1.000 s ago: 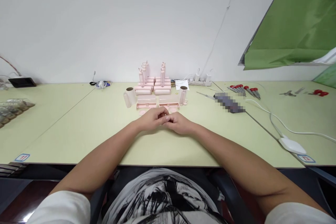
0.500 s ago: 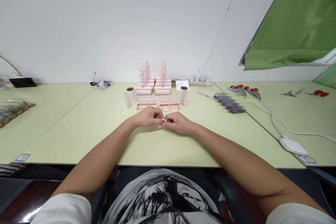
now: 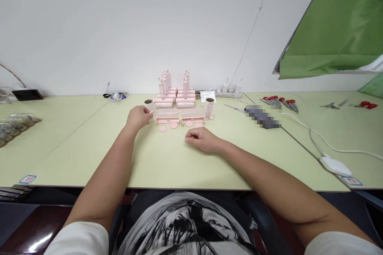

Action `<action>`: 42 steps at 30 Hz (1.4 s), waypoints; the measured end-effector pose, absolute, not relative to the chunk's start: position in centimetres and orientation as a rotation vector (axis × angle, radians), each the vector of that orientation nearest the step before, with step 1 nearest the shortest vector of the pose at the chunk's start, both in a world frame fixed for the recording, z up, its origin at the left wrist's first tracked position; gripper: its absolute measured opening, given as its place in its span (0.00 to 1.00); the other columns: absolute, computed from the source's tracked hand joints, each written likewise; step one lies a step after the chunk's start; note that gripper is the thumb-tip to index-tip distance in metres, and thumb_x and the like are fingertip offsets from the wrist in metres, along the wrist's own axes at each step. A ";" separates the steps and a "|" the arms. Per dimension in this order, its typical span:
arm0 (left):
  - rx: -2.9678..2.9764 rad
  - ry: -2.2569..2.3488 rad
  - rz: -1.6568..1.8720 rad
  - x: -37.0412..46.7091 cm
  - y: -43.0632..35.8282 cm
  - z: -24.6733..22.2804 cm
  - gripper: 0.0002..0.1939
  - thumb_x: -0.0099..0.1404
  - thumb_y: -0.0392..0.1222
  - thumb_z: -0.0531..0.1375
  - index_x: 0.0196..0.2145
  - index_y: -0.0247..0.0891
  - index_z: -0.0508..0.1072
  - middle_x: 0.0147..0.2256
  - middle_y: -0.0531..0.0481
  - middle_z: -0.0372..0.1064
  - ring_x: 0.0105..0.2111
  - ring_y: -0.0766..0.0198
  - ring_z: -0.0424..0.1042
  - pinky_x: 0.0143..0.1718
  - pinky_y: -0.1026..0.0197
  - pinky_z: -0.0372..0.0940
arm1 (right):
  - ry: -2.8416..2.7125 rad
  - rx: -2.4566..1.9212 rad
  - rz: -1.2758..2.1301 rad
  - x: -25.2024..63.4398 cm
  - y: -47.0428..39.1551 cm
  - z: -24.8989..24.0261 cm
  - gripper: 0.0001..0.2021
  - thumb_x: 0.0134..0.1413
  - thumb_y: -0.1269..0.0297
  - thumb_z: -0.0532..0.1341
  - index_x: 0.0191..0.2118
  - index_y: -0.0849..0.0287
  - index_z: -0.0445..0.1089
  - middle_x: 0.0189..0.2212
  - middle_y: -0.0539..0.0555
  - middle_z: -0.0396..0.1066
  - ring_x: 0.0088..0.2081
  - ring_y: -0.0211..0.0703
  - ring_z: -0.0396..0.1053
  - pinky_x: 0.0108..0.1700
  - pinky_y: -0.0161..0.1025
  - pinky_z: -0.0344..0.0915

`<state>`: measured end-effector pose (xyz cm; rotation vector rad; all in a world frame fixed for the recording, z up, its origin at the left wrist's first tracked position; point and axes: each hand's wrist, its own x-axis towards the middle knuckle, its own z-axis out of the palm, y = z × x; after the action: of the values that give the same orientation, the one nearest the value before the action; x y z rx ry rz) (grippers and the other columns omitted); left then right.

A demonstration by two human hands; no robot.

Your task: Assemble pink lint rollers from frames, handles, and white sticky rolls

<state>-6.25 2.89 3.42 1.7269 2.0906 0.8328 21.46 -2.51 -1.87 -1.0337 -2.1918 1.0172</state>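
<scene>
Inspecting the worktop [image 3: 89,155] first, we find it bearing all items noted below. Our right hand [image 3: 203,140] rests there, curled; we cannot tell whether its fingers enclose anything. Our left hand [image 3: 139,117] is extended forward, thumb and fingers drawn together. Two open pink trays [image 3: 163,122] sit side by side. One white roll [image 3: 149,106] stands upright just beyond the left hand. Pink discs [image 3: 162,128] lie before the trays. Smallest, a pale piece [image 3: 151,112] is pinched at our left fingertips, near the roll.

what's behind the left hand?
An upright white roll, its top in view. The left hand covers some of its lower part; anything else directly behind the hand can't be seen.
</scene>
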 end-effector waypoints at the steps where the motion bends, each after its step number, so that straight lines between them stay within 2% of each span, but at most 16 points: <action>1: 1.722 2.104 0.784 -6.3 3.0 3.2 0.07 0.54 0.44 0.62 0.26 0.39 0.69 0.22 0.48 0.73 0.25 0.58 0.74 0.26 0.60 0.65 | -2.190 -1.035 1.017 21.5 -2.5 -1.9 0.11 0.56 0.58 0.59 0.32 0.61 0.71 0.22 0.46 0.60 0.26 0.35 0.56 0.29 0.34 0.53; 6: 1.740 2.153 0.598 -6.3 3.4 2.5 0.05 0.53 0.41 0.62 0.29 0.39 0.71 0.22 0.47 0.74 0.21 0.57 0.73 0.28 0.57 0.67 | -2.196 -1.042 1.010 21.5 -2.6 -1.7 0.10 0.56 0.58 0.59 0.31 0.61 0.71 0.22 0.46 0.60 0.26 0.35 0.56 0.29 0.34 0.53; 12: 1.764 2.158 0.422 -5.9 3.6 2.0 0.05 0.50 0.39 0.62 0.27 0.38 0.73 0.22 0.44 0.74 0.21 0.55 0.74 0.28 0.56 0.68 | -2.191 -1.033 1.024 21.4 -2.5 -1.8 0.10 0.56 0.58 0.59 0.31 0.61 0.71 0.23 0.46 0.60 0.26 0.35 0.57 0.29 0.34 0.53; 18: 1.759 2.128 0.351 -6.0 3.6 1.7 0.08 0.50 0.44 0.63 0.26 0.37 0.74 0.20 0.42 0.72 0.20 0.54 0.73 0.25 0.57 0.67 | -2.176 -1.051 0.993 21.3 -2.7 -1.4 0.09 0.56 0.60 0.59 0.31 0.60 0.71 0.25 0.48 0.65 0.27 0.36 0.60 0.31 0.35 0.55; 21: 1.754 2.138 0.393 -6.3 3.5 2.2 0.09 0.50 0.45 0.63 0.27 0.37 0.74 0.19 0.43 0.72 0.19 0.54 0.72 0.23 0.56 0.66 | -2.145 -1.078 0.850 21.2 -2.7 -1.3 0.08 0.56 0.63 0.59 0.31 0.60 0.71 0.29 0.51 0.69 0.31 0.38 0.63 0.34 0.36 0.59; 26: 2.003 2.196 0.548 -4.7 2.5 3.1 0.08 0.55 0.44 0.58 0.23 0.39 0.70 0.25 0.44 0.73 0.29 0.51 0.74 0.28 0.56 0.64 | -2.242 -1.143 0.473 21.1 -2.1 -2.0 0.06 0.56 0.66 0.59 0.38 0.59 0.72 0.41 0.57 0.71 0.45 0.48 0.66 0.49 0.44 0.61; 30: 2.308 1.856 0.512 -1.3 1.1 2.2 0.11 0.62 0.46 0.54 0.27 0.40 0.70 0.30 0.46 0.74 0.33 0.54 0.73 0.31 0.58 0.62 | -2.393 -1.243 0.343 20.9 -1.6 -2.7 0.13 0.57 0.64 0.60 0.46 0.61 0.72 0.52 0.63 0.67 0.56 0.57 0.61 0.57 0.51 0.57; 32: 2.410 1.784 0.410 0.3 0.4 1.2 0.10 0.62 0.47 0.54 0.34 0.40 0.71 0.35 0.44 0.75 0.36 0.52 0.73 0.33 0.57 0.62 | -2.447 -1.271 0.301 20.9 -1.4 -2.9 0.15 0.58 0.63 0.60 0.49 0.62 0.71 0.54 0.65 0.66 0.57 0.59 0.59 0.58 0.52 0.56; 36: 2.468 1.792 0.313 1.9 0.0 -0.4 0.16 0.63 0.47 0.53 0.46 0.39 0.69 0.41 0.40 0.74 0.42 0.49 0.73 0.36 0.55 0.64 | -2.486 -1.298 0.291 20.9 -1.4 -2.9 0.16 0.59 0.61 0.59 0.50 0.62 0.71 0.53 0.64 0.67 0.57 0.59 0.60 0.59 0.53 0.55; 38: 2.469 1.788 0.286 2.0 0.1 -0.8 0.16 0.63 0.48 0.53 0.45 0.39 0.69 0.42 0.40 0.74 0.43 0.48 0.73 0.37 0.54 0.64 | -2.486 -1.321 0.298 20.9 -1.5 -2.8 0.17 0.59 0.61 0.59 0.51 0.62 0.71 0.54 0.64 0.67 0.57 0.60 0.60 0.59 0.53 0.55; 42: 2.467 1.772 0.242 1.5 0.5 -0.9 0.13 0.63 0.50 0.53 0.38 0.40 0.70 0.38 0.42 0.74 0.39 0.50 0.73 0.35 0.55 0.63 | -2.455 -1.353 0.237 20.9 -1.8 -2.7 0.17 0.59 0.61 0.59 0.51 0.62 0.71 0.55 0.64 0.66 0.58 0.60 0.59 0.59 0.54 0.54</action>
<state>1.54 0.46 -0.92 2.4672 1.7718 0.2424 20.91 -1.77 -2.67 -1.3531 -2.4549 0.2371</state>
